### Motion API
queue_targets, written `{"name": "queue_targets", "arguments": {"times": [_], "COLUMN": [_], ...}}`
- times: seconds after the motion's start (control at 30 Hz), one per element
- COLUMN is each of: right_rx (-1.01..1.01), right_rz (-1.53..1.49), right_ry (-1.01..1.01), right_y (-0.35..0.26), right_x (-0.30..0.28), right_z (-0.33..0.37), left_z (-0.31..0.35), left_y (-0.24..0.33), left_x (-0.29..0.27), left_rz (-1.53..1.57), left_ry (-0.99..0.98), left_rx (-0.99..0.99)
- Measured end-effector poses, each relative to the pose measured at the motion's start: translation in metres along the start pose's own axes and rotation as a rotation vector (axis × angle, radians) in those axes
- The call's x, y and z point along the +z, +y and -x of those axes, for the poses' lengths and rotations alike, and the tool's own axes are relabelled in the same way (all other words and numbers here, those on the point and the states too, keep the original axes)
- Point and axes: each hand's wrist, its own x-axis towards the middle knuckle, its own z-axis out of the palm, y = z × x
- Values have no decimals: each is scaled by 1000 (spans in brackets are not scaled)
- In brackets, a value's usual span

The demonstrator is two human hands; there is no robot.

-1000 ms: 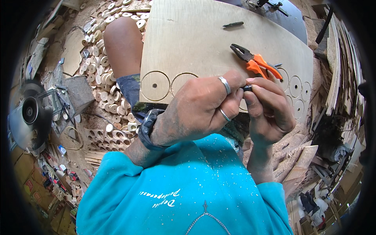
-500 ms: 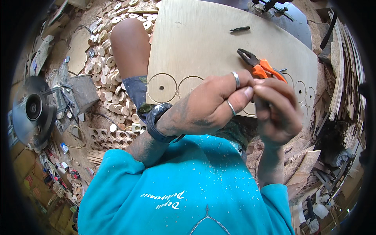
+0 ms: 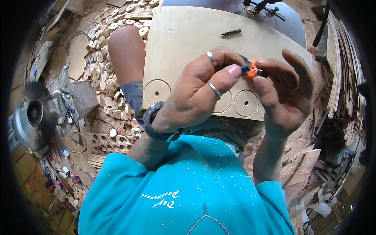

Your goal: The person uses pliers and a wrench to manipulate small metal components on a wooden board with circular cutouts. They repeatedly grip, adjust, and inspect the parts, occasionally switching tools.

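Left hand (image 3: 197, 92): held above the plywood board (image 3: 188, 43), toward its near edge; a small dark cylinder (image 3: 245, 69) is pinched between thumb and forefinger.
Right hand (image 3: 288, 98): held above the board's right part; a small metallic piece (image 3: 260, 73) is gripped between thumb and forefinger, with the other fingers lifted away from it.
Between the fingertips: the cylinder and the metallic piece are seen just beside each other, apart, with orange showing behind the gap.
Pliers (image 3: 253, 64): laid on the board behind the hands, toward the right edge; most of their length is hidden by the fingers.
Dark bit (image 3: 231, 33): laid just inside the far edge, about midway along it.
Grooved circles (image 3: 246, 103): cut in a row along the near edge; one, with a dark centre hole, is set by the near left corner.
Grey metal surface (image 3: 291, 27): seen beyond the far edge, with a black clamp (image 3: 270, 11) on it.
Wooden discs (image 3: 97, 73): heaped beyond the left edge, on the floor.
Wood strips (image 3: 344, 66): stacked beyond the right edge.
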Motion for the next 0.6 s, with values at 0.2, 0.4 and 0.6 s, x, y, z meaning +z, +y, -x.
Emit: {"name": "queue_targets", "arguments": {"times": [0.2,0.4,0.6], "right_rx": [30,195,89], "right_rz": [159,48,161], "right_ry": [-110,93,81], "right_y": [-4,-4,0], "right_x": [-2,9,15], "right_z": [-5,1,5], "left_z": [3,-1,1], "left_y": [0,-3,-6], "left_x": [-3,-7,-8], "left_rz": [-100,-295,-325], "left_ry": [19,1,46], "left_rx": [12,85,66]}}
